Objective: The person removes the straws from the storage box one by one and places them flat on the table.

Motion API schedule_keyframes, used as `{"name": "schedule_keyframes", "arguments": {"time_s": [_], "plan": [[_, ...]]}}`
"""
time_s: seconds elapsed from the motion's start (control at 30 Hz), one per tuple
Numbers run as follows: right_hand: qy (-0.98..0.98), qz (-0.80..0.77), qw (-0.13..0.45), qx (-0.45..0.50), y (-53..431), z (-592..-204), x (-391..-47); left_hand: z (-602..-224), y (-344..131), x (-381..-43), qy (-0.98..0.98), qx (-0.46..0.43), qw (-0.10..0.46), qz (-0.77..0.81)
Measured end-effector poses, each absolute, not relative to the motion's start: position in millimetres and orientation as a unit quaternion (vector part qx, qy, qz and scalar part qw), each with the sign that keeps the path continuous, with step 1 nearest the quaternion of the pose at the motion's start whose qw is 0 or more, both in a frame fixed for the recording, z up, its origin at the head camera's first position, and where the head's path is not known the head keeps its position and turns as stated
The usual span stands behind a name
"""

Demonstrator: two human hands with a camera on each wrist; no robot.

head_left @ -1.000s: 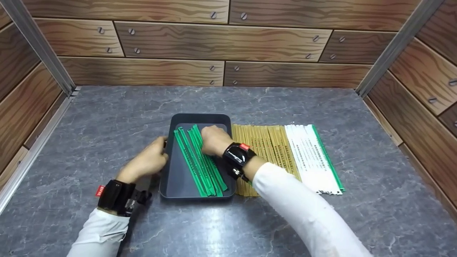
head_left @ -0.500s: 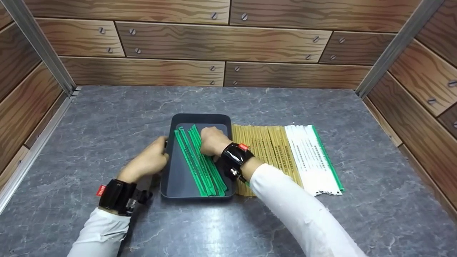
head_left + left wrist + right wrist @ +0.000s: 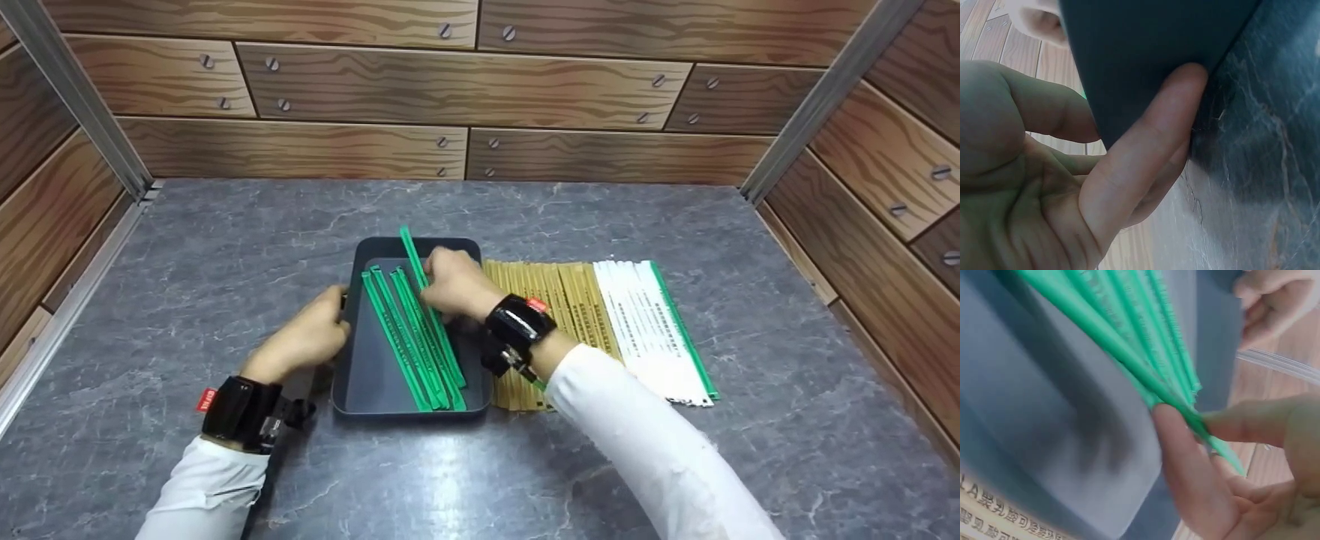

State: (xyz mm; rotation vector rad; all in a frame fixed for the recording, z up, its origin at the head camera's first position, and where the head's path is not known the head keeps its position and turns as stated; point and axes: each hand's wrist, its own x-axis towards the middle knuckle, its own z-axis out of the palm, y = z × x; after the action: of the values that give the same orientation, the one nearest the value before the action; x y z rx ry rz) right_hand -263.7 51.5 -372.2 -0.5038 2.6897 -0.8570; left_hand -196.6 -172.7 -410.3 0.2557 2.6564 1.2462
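Several green paper-wrapped straws (image 3: 405, 345) lie slanted in a dark grey tray (image 3: 360, 382). My right hand (image 3: 456, 285) pinches one green wrapped straw (image 3: 412, 251) between thumb and finger near its far end. That end sticks out past the tray's far rim, while the near end stays low over the other straws. The right wrist view shows the pinched straw (image 3: 1123, 355) crossing above the rest. My left hand (image 3: 315, 330) holds the tray's left side. In the left wrist view its fingers (image 3: 1140, 146) press flat against the outer wall, thumb side at the rim.
Right of the tray, a row of gold wrapped straws (image 3: 540, 300) lies on the grey marbled table (image 3: 262, 225). White wrapped straws (image 3: 645, 330) follow, with a green edge of straws (image 3: 679, 322) at the far right. Wood-patterned walls (image 3: 465, 90) enclose the back and sides.
My right hand has shifted slightly right and away from me, drawing one green straw up from the bunch so its far end now passes the rim. The left hand keeps its place on the tray.
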Motion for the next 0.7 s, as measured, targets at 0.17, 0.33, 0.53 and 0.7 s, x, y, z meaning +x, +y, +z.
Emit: {"name": "schedule_keyframes", "arguments": {"time_s": [0.17, 0.33, 0.53, 0.7], "plan": [[0.878, -0.436, 0.131, -0.149, 70, -354, -260, -408, -172, -196, 0.901, 0.089, 0.096, 0.413], [0.842, -0.519, 0.103, -0.107, 105, -338, -262, -408, -171, -196, 0.907, 0.094, 0.093, 0.399], [0.833, -0.544, 0.085, -0.059, 162, -338, -269, -408, -172, -196, 0.906, 0.092, 0.099, 0.401], [0.853, -0.516, 0.069, -0.025, 221, -349, -275, -408, -172, -196, 0.906, 0.094, 0.099, 0.400]]}}
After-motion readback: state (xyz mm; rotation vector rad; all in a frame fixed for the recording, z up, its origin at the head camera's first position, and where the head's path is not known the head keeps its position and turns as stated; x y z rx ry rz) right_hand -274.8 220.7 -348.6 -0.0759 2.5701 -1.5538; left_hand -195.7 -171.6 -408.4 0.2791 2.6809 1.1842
